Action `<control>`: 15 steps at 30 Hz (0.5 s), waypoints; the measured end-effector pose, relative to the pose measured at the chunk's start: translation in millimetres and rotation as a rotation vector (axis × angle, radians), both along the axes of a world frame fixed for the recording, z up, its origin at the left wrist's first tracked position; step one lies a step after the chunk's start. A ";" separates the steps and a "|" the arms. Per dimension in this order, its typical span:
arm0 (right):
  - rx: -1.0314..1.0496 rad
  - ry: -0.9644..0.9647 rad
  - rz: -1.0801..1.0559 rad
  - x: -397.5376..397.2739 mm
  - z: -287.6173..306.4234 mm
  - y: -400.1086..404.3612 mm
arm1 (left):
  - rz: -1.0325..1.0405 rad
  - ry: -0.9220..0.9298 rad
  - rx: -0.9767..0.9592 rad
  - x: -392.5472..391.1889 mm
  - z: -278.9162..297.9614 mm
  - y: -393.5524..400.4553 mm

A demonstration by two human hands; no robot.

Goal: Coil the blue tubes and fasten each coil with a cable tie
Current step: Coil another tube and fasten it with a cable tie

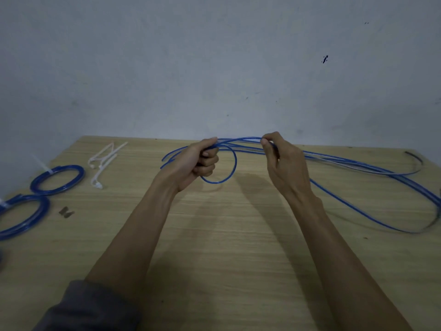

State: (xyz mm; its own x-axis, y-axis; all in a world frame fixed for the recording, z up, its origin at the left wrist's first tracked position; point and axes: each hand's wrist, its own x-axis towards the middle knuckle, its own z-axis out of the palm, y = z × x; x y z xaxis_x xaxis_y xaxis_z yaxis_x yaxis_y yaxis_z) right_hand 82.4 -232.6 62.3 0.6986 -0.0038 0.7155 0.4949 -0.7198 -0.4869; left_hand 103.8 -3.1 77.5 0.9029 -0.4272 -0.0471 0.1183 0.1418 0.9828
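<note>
A loose blue tube (229,174) is being held above the wooden table (214,235) by both hands. It is being gripped in the left hand (199,164), whose fingers are curled round it, and a single small loop is hanging just below and to the right of that fist. Short free ends are sticking out to the left of the left hand. The same tube is being pinched between thumb and fingertips of the right hand (282,161), with the other fingers bent loosely behind. From the right hand, several long strands of blue tubing (372,172) are trailing away to the right across the table. Well to the left of the left hand, two finished coils (57,179) (21,216) are lying flat, each with a white tie on it. Between the nearer coil and the left hand, loose white cable ties (103,161) are lying in a small pile. A grey sleeve (88,309) is covering the left upper forearm.
</note>
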 end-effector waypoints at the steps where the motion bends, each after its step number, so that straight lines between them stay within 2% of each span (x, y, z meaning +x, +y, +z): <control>1: -0.001 -0.002 -0.008 -0.5 0.4 -1.4 | -0.020 0.008 0.010 -0.4 -1.1 0.4; 5: 0.038 0.022 -0.025 1.8 6.2 -11.5 | -0.056 0.052 -0.034 -0.4 -0.3 7.9; 10: 0.012 0.098 0.080 1.2 -1.8 0.0 | 0.006 0.055 -0.241 -1.6 6.6 7.5; 15: 0.084 0.081 0.150 2.9 -2.1 9.3 | -0.154 0.110 -0.274 -1.7 6.1 10.2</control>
